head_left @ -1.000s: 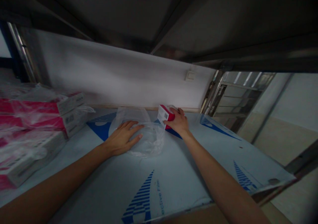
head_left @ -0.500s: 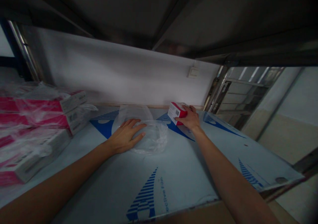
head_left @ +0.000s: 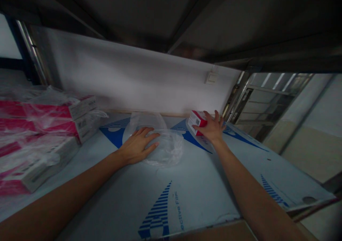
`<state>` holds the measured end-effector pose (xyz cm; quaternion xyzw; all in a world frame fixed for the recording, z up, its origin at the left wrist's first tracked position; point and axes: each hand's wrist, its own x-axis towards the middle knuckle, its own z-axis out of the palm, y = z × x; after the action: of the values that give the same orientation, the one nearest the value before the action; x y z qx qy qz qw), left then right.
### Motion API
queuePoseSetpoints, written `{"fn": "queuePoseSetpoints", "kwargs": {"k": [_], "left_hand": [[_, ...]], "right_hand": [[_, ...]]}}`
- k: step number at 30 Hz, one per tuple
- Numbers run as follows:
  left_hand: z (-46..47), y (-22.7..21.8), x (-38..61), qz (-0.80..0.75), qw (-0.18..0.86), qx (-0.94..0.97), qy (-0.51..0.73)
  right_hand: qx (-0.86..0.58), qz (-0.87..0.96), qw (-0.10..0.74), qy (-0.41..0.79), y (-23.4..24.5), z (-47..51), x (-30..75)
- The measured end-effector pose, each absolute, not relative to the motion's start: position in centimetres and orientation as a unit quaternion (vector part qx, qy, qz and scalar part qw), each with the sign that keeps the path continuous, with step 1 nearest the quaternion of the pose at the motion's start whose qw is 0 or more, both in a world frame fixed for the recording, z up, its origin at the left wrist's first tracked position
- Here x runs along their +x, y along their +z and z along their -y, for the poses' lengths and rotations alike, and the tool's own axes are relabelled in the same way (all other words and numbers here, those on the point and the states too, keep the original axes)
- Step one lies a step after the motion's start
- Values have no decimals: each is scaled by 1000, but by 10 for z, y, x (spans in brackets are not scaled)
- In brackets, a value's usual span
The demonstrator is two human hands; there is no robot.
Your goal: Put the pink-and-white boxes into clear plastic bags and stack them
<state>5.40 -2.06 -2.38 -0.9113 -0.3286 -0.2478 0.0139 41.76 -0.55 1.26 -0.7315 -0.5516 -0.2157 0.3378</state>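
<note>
My left hand (head_left: 140, 144) lies flat with its fingers spread on a clear plastic bag (head_left: 169, 150), which rests crumpled on the film-covered shelf. To the right, a small red and white box (head_left: 197, 122) stands on the shelf close to the back wall. My right hand (head_left: 213, 127) is right beside this box on its right side, fingers spread wide. Its thumb reaches in front of the box's red side; whether it touches the box I cannot tell.
Several pink and white boxes wrapped in clear plastic (head_left: 53, 119) are stacked at the left. Blue-printed protective film covers the shelf (head_left: 203, 184). A dark metal shelf (head_left: 133, 16) hangs low overhead. A wall switch (head_left: 212, 78) and a metal post (head_left: 239, 98) are at the back right.
My right hand has opened from its grip on the red and white box, its fingers lifting and spreading. The box stays near the wall. My left hand remains on the bag. The view has shifted slightly.
</note>
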Motion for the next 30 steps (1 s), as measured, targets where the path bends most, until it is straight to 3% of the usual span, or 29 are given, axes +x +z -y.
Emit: {"fn": "queuePoseSetpoints", "kwargs": {"k": [3, 6, 13, 16, 19, 22, 26, 30], "left_hand": [[21, -24, 55, 334, 17, -908, -252], [21, -22, 56, 338, 25, -903, -265], [32, -3, 56, 286, 10, -870, -402], [31, 5, 52, 300, -14, -802, -517], [19, 6, 48, 334, -123, -710, -607], [3, 0, 47, 360, -316, -644, -597], [-1, -12, 55, 302, -528, -603, -516], [14, -11, 68, 223, -603, -611, -461]], "right_hand": [[-619, 638, 391, -240, 30, 14, 380], [-511, 767, 381, -69, 36, 22, 331], [-482, 815, 313, 70, 10, 20, 295], [-468, 779, 383, 165, 9, 11, 308], [-444, 684, 486, 314, 13, 7, 315], [-414, 621, 522, 413, 14, 8, 315], [-396, 616, 545, 408, 8, 5, 307], [-408, 605, 539, 420, 0, 2, 295]]}}
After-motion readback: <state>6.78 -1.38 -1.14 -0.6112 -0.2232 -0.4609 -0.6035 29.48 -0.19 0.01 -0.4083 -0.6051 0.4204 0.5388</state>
